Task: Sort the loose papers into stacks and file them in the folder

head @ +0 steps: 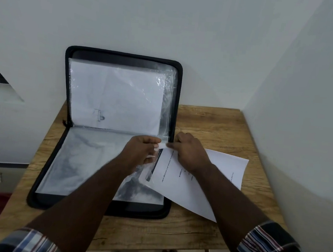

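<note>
Black zip folder lies open on the wooden surface, its upper half propped upright against the white wall, its lower half flat beneath both forearms. Clear plastic sleeves fill both halves. The sleeve in the upright half, beyond the hands, holds a white sheet with a faint pencil sketch near its lower left.

Left hand is over the right part of the flat half, fingers curled, pinching the edge of a clear sleeve and lifting it open near the spine.

Right hand is just to the right of the left hand, close to the folder's right edge. Its fingers are bent down onto the top corner of a printed paper, thumb and fingertips gripping that corner; the two hands nearly meet there.

The paper lies tilted, its left corner overlapping the folder's flat half at the sleeve opening, the rest spread on the surface under the right forearm. More white paper shows beneath it, to the right of the right hand; whether one sheet or several, cannot tell.

Plaid shirt cuffs sit at both wrists.
</note>
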